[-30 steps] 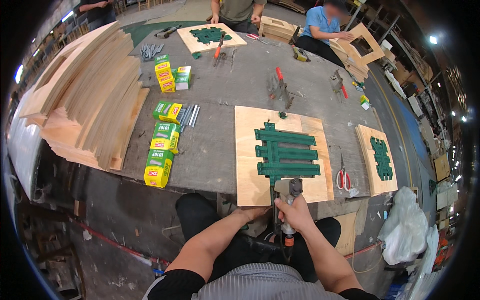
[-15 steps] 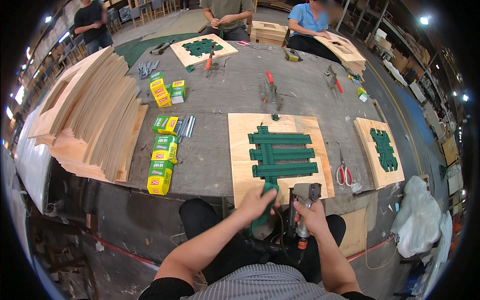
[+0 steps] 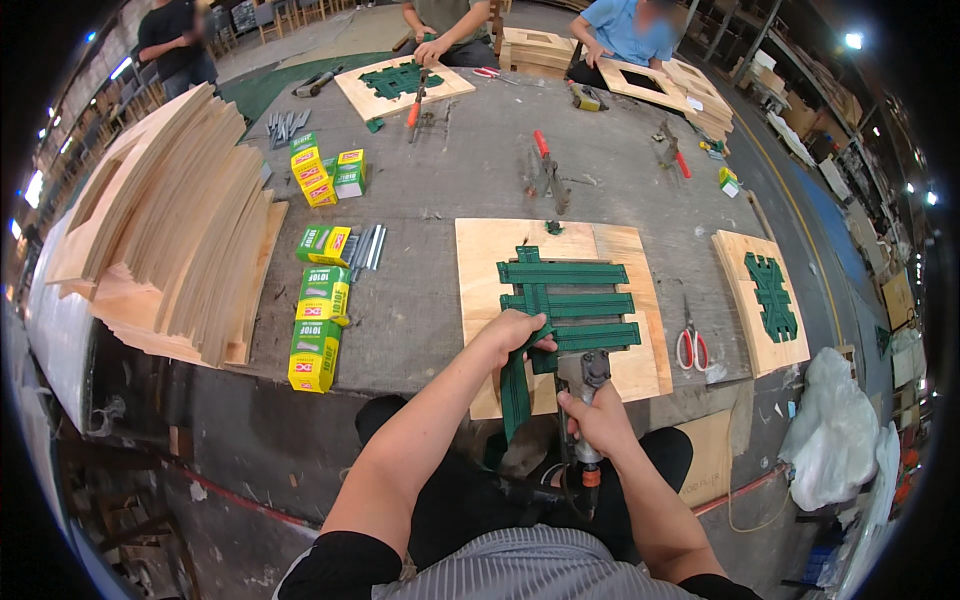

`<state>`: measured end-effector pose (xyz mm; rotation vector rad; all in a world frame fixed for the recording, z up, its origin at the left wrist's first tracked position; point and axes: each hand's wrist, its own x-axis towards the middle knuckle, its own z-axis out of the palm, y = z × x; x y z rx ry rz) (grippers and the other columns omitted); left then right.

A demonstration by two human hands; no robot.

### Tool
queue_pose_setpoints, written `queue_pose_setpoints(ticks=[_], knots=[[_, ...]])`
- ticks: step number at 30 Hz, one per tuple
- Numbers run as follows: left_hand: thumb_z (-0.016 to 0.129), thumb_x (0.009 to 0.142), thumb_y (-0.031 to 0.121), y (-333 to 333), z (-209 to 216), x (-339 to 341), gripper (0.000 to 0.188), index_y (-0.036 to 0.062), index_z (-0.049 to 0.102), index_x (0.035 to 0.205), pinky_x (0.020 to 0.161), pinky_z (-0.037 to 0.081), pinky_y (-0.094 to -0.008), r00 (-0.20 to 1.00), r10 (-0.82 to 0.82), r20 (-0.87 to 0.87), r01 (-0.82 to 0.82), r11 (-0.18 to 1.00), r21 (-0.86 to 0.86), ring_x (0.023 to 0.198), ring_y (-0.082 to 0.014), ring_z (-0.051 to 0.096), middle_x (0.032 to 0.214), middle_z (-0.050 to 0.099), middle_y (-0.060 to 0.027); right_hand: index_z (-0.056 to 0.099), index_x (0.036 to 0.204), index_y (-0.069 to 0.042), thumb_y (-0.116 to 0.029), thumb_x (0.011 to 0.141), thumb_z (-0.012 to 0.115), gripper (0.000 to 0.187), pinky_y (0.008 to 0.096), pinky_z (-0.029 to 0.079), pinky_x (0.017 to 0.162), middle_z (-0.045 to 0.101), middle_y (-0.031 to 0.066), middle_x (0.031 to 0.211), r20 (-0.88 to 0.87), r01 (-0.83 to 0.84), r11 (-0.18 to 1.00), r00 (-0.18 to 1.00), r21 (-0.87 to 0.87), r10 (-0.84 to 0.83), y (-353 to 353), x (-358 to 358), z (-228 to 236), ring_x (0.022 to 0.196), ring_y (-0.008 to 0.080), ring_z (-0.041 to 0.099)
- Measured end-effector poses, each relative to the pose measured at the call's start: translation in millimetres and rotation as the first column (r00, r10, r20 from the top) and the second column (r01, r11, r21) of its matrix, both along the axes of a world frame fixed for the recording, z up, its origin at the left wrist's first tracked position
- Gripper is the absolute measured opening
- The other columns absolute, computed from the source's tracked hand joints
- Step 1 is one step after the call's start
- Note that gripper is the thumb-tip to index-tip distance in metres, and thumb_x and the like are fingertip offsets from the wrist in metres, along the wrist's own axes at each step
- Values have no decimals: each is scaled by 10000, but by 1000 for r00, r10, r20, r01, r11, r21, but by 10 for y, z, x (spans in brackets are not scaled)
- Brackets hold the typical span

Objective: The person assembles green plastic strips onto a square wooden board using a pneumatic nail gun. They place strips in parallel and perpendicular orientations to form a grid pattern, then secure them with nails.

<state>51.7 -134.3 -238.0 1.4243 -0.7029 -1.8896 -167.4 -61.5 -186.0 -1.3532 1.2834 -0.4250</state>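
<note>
A square wooden panel (image 3: 478,265) lies before me at the table's near edge. Several green webbing straps (image 3: 590,303) cross its opening, with one upright strap woven through near the left side. My left hand (image 3: 520,336) is closed on a green webbing strap (image 3: 514,395) at the lower part of the opening; its loose length hangs over the panel's near edge. In my right hand (image 3: 600,415) is a pneumatic stapler (image 3: 583,374), fingers wrapped round its grip. The stapler's head is over the panel's near part, right of the strap; whether its nose touches is hidden.
Tall stacked wooden panels (image 3: 170,250) stand at left, beside yellow-green boxes (image 3: 316,352) and loose staple strips (image 3: 368,247). Red-handled scissors (image 3: 691,346) lie right of my panel, near another webbed panel (image 3: 735,265). Red-handled pliers (image 3: 545,165) lie beyond. People sit across the table.
My left hand has moved up onto the panel with the strap, whose tail now hangs below. The stapler has shifted left and slightly up. Across the table, a person in blue has tilted a panel frame.
</note>
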Motion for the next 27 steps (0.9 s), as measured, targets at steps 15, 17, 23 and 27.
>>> queue_pose_setpoints(ticks=[15, 17, 23, 27], knots=[[480, 1103, 355, -25, 81, 118, 369, 42, 674, 1124, 604, 379, -294, 999, -49, -10, 49, 998, 28, 775, -115, 623, 1000, 798, -78, 542, 1188, -6, -163, 960, 712, 325, 313, 474, 498, 638, 42, 778, 4, -110, 993, 994, 46, 110, 10, 154, -12, 527, 117, 574], [488, 1099, 360, -27, 97, 71, 363, 45, 668, 1117, 605, 376, -295, 999, -46, -11, 47, 999, 25, 787, -109, 625, 995, 798, -78, 539, 1190, -7, -169, 961, 714, 331, 313, 479, 498, 638, 42, 777, -33, -113, 994, 993, 10, 113, 42, 168, -22, 530, 119, 580], [502, 1090, 362, -18, 81, 100, 350, 45, 649, 1109, 557, 351, -288, 1000, -7, -20, 8, 999, 47, 616, -106, 457, 1000, 793, -97, 572, 1193, -21, -204, 974, 714, 319, 309, 498, 496, 639, 36, 778, 71, -67, 998, 995, 14, 66, -5, 81, -31, 558, 129, 602], [479, 1097, 352, 31, 171, 49, 376, 20, 654, 1087, 493, 348, -259, 999, 31, -10, -30, 995, 93, 553, -94, 421, 1011, 789, -107, 618, 1121, -25, -214, 977, 719, 259, 306, 502, 489, 641, 46, 787, 201, 83, 983, 973, 165, -116, -293, -332, -91, 557, 137, 603]])
